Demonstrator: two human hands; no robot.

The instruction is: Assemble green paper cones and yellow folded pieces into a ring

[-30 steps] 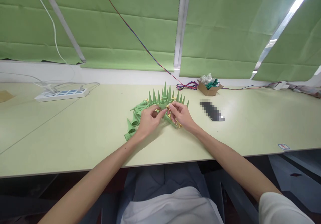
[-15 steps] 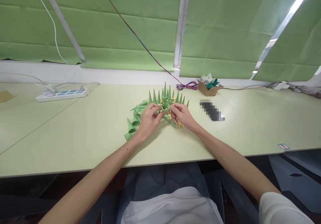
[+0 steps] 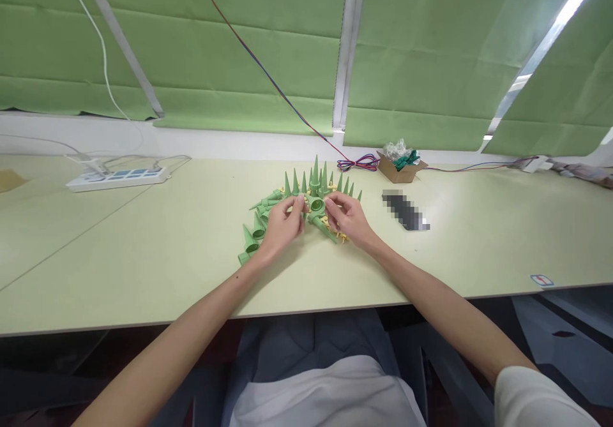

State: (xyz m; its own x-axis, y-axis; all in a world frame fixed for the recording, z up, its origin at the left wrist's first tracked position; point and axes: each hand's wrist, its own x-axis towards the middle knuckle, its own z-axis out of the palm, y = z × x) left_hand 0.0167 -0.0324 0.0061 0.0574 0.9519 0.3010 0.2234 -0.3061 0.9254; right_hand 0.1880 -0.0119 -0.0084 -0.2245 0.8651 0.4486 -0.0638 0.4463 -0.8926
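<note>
A green plastic watering spike (image 3: 317,206) is turned with its round open end toward me, between my two hands. The fingers of my right hand (image 3: 349,217) pinch its right rim. My left hand (image 3: 284,224) is just left of the rim, its thumb and fingertips pressed together; whatever they may hold is too small to make out. Around the hands lie several more green spikes (image 3: 250,240), some upright behind, others tipped over at the left. Small yellow valve pieces (image 3: 343,238) are scattered by the right hand, partly covered by it.
A small cardboard box (image 3: 401,170) with clear and green wrapping stands at the back right, near a coil of red and blue wire (image 3: 358,163). A blurred dark phone-like object (image 3: 406,211) lies right of the hands. A white power strip (image 3: 119,178) is at the back left.
My left hand has come off the spike's rim, its thumb lifting from below to meet the fingertips. The spike's open end has tilted slightly; my right hand stays at it.
</note>
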